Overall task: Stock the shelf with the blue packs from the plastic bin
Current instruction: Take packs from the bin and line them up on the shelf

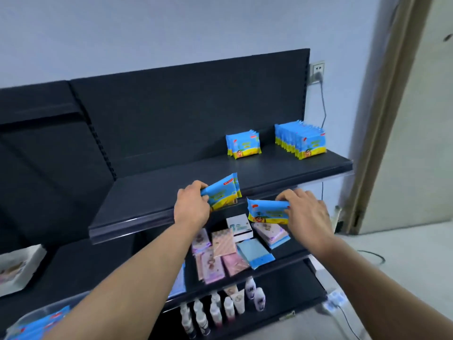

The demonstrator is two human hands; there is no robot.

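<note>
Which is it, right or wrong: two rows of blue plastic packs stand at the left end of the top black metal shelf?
Wrong on the side only. The head view shows the short row of blue plastic packs and the long row standing toward the right end of the top black metal shelf.

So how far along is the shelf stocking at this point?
Partly done. On the top shelf a long row of blue packs stands at the right end, a short row beside it. In hand: the left hand grips what looks like two packs, the right hand another pack, both by the shelf's front edge. Left: more packs in the plastic bin.
</note>
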